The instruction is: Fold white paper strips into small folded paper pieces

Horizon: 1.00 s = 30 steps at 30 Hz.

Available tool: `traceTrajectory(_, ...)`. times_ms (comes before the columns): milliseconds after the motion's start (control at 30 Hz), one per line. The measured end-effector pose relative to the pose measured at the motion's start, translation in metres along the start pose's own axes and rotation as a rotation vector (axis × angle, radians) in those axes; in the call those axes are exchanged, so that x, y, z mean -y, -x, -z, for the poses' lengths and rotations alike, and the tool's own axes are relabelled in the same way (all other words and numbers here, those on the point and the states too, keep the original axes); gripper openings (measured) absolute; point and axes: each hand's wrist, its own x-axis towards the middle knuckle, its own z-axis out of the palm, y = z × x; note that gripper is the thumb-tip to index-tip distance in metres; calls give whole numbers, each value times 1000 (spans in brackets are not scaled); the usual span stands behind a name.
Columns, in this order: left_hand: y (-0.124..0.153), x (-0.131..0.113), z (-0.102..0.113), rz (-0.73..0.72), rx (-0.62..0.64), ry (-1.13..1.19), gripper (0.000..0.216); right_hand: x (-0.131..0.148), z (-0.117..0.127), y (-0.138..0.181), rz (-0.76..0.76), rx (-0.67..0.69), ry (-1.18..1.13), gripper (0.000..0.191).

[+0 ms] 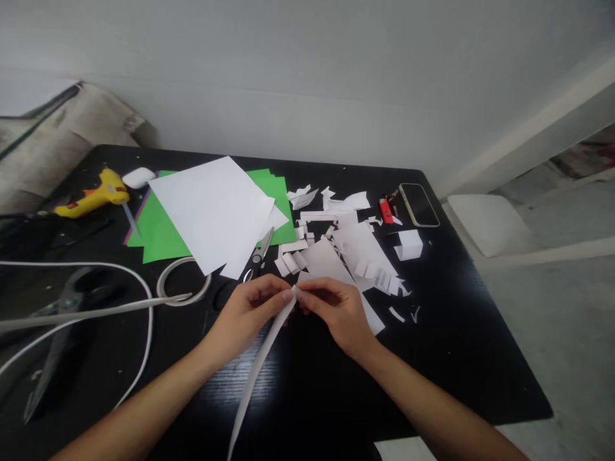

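Left hand (252, 314), right hand (340, 314) pinch paper strip (258, 365), frame center.
Strip exits bottom edge; glue gun (110, 187) upper left.

The strip (259, 362) I hold is matt white paper, smooth along its length. Below it, my black tabletop (331, 397) shows fine wood-like grain under a glossy sheen. The white sheets (211, 211) look like smooth matt paper. The glue gun (104, 191) is yellow plastic; the phone's (417, 205) screen looks glassy.
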Motion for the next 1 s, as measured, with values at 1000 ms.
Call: traceTrajectory(1000,0,-3,0,45,48,56,21,-9,9,6,249,59,135,13)
